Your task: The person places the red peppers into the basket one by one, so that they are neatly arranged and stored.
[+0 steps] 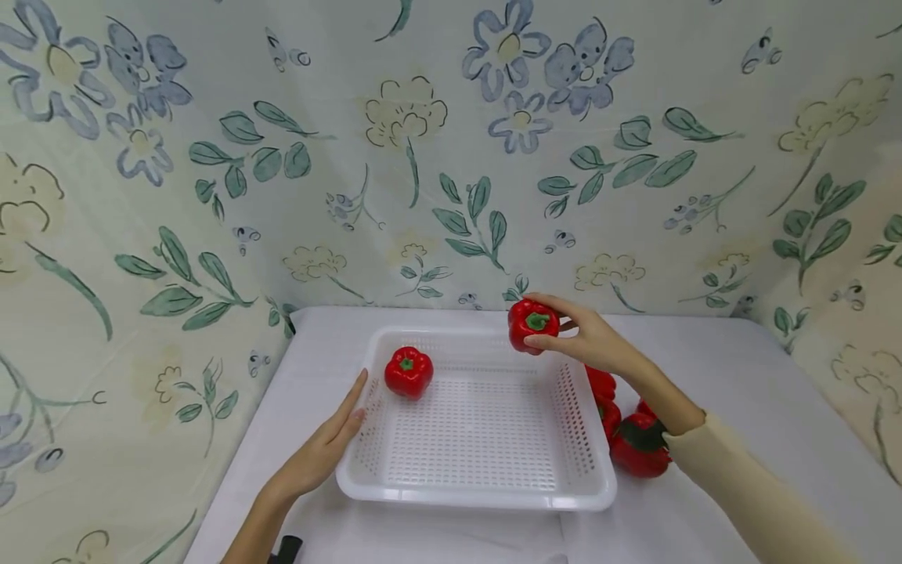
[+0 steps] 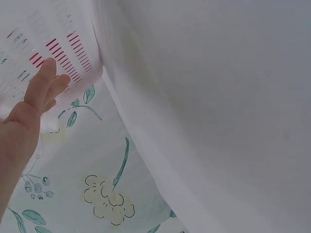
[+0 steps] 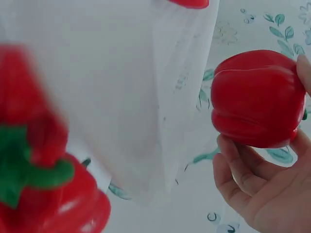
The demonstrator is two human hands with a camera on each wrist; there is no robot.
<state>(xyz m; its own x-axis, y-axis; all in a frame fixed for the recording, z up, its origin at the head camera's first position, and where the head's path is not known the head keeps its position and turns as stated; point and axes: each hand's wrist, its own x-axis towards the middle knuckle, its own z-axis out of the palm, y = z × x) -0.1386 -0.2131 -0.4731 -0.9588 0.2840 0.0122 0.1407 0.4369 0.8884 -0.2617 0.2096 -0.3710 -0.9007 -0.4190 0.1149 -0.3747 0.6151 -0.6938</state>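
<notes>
A red bell pepper (image 1: 528,327) with a green stem is held by my right hand (image 1: 588,341) above the far right part of a white plastic basket (image 1: 479,498). In the right wrist view the thumb and fingers curl round that bell pepper (image 3: 257,99). Inside the basket, at its far left, sits another red bell pepper (image 1: 409,373). My left hand (image 1: 326,444) lies against the basket's left side with straight fingers. The left wrist view has the hand (image 2: 36,104) touching the slotted basket wall (image 2: 73,58), red showing through the slots.
Several red bell peppers (image 1: 640,446) stand to the right of the basket, partly hidden by its rim and my right arm. A white cloth (image 1: 747,407) covers the table. Floral curtain (image 1: 423,172) hangs behind and at both sides. A black object (image 1: 287,548) shows by my left forearm.
</notes>
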